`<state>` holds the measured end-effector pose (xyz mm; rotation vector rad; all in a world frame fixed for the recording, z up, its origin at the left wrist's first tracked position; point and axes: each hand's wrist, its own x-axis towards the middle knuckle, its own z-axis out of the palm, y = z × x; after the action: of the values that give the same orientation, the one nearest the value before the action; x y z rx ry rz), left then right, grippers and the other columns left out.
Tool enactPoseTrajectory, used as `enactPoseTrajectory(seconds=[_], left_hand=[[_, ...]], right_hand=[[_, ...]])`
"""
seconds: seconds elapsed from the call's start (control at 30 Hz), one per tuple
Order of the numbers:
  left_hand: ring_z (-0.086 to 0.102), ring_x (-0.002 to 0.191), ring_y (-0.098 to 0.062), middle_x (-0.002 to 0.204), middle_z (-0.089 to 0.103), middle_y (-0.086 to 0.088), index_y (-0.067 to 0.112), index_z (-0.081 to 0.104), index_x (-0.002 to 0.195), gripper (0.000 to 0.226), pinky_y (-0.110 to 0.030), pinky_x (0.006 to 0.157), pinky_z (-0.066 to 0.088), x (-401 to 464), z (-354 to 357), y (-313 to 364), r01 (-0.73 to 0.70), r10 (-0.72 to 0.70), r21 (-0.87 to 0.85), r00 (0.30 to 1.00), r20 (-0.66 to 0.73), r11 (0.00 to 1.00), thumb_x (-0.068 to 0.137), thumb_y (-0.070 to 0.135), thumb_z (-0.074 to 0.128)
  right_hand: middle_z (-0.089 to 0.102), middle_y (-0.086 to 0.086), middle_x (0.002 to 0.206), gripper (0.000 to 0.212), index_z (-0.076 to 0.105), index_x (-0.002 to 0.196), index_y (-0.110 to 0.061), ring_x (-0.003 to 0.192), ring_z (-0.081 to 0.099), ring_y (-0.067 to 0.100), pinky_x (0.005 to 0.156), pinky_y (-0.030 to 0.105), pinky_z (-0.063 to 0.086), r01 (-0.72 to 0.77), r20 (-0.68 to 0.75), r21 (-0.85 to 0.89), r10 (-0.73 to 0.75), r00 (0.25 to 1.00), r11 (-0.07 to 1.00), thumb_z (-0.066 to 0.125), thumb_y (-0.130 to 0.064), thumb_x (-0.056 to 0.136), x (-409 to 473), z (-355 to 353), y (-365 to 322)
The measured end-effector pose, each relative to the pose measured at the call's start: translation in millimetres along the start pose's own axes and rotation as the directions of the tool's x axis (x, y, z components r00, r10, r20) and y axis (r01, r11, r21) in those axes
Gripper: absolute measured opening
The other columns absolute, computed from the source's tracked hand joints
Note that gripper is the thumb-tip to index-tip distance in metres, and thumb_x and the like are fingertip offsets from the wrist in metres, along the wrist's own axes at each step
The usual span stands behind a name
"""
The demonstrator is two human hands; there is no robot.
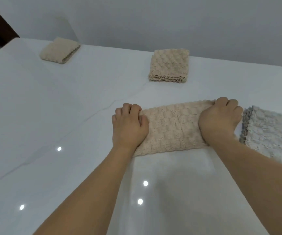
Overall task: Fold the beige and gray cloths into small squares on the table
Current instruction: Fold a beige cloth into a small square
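Cloth in hand: a beige cloth (pixel 172 128) lies as a folded strip across the white counter (pixel 55 116), near its right side, with one end under each of the person's hands.
Left hand (pixel 130 125): fingers curled tight, pinching the strip's left end against the counter.
Right hand (pixel 219 118): also curled closed, gripping the strip's far right corner, wrist resting on the fabric.
Gray cloth (pixel 270 133): lies flat just beside the right hand, its edge touching or nearly touching the beige strip; I cannot tell which.
Finished pieces: one folded beige square (pixel 169 67) sits farther back, well apart, and another folded beige square (pixel 59 50) sits toward the far left corner.
Step, as I judge it: the strip looks ready for a crosswise fold, one end carried over to the other.
Risk, uneven edges: the fabric is thick and springy, so if one hand lifts before the other the layers may slide and the square come out skewed.
Risk, gray cloth: the right hand works so close to it that a sweeping motion could snag or drag its edge along.
Risk, slippery surface: the counter is glossy, so the whole strip may skate rather than fold if the far end is not pinned.
Risk, springback: a loose release could let the bulky fold pop open.
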<state>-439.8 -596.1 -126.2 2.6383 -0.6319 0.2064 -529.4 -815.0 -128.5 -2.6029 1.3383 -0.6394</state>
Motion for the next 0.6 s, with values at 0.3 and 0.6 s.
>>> enactPoseTrajectory(seconds=[0.3, 0.6], left_hand=[[0.042, 0.082, -0.018, 0.087, 0.051, 0.003, 0.018, 0.04, 0.068, 0.009, -0.033, 0.073, 0.037, -1, -7, 3, 0.001, 0.007, -0.145, 0.998, 0.056, 0.989, 0.073, 0.023, 0.045], [0.04, 0.082, -0.019, 0.089, 0.05, 0.004, 0.015, 0.053, 0.059, 0.031, -0.036, 0.071, 0.038, 4, -7, 5, 0.061, -0.059, -0.055, 0.997, 0.045, 0.997, 0.084, 0.03, 0.044]], right_hand=[[0.049, 0.024, 0.097, 0.024, 0.049, 0.095, 0.0, 0.087, 0.045, 0.038, 0.075, 0.045, 0.035, 0.011, -0.004, -0.021, -0.011, 1.0, 1.0, 0.039, -0.019, 0.084, 1, -2, -4], [0.05, 0.021, 0.093, 0.024, 0.049, 0.091, -0.001, 0.086, 0.043, 0.035, 0.074, 0.043, 0.031, 0.006, -0.002, 0.051, -0.006, 1.0, 0.999, 0.041, -0.022, 0.084, 5, -1, -6]])
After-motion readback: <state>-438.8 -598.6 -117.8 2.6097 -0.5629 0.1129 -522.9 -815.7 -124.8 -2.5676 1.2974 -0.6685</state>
